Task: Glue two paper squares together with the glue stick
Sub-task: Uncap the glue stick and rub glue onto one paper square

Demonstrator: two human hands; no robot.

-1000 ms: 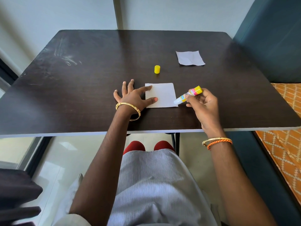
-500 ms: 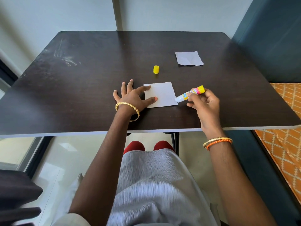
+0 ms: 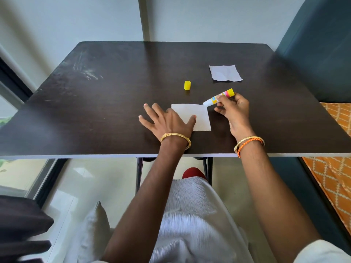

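two paper squares lie on the dark table: the near square under the flat, spread left hand, and the far square well apart, toward the far right. the right hand is closed around the one glue stick, its white tip at the near square's far right corner. one yellow cap stands between the squares.
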